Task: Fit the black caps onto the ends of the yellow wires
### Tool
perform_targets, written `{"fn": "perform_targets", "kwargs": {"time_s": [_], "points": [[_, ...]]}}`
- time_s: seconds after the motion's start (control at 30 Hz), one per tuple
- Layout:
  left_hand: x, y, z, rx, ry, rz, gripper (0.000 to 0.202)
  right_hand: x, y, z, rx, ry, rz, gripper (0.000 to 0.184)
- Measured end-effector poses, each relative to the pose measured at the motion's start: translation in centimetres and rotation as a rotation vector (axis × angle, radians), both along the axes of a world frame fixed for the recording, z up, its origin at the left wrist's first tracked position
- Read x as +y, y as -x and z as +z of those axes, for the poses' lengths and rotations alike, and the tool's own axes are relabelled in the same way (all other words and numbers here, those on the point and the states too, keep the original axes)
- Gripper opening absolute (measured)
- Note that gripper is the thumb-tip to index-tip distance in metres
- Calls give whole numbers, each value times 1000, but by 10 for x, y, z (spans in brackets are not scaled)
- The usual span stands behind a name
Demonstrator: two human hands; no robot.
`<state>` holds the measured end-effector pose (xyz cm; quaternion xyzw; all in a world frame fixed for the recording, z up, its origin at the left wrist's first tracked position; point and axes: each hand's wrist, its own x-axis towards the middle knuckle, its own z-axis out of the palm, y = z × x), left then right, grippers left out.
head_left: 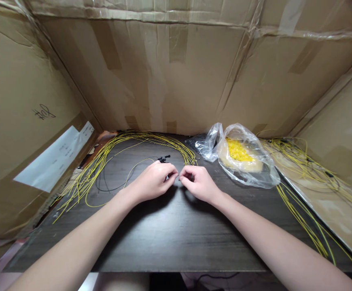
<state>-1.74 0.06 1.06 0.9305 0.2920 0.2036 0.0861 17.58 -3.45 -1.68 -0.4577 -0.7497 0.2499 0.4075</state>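
Note:
My left hand [153,181] and my right hand [198,184] meet at the fingertips above the dark wooden table [151,234]. Their fingers are pinched close together, and whatever lies between them is too small to make out. Just beyond my left hand are small black connectors [164,159]. A thin yellow wire [138,167] and a thin black wire [109,188] run toward them from the left. A large arc of loose yellow wires [103,165] curves behind both hands.
A clear plastic bag [239,155] holding small yellow parts lies right of my hands. More yellow wires [303,173] lie across a cardboard sheet at the right and hang over the table edge. Taped cardboard walls surround the table on three sides.

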Motion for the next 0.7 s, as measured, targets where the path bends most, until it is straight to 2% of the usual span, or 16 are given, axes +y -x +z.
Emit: {"fn": "perform_targets", "kwargs": {"time_s": [0.7], "points": [[-2,0,3,-18,38,-1,16,1,-1,0,8,10,-2,13]]}}
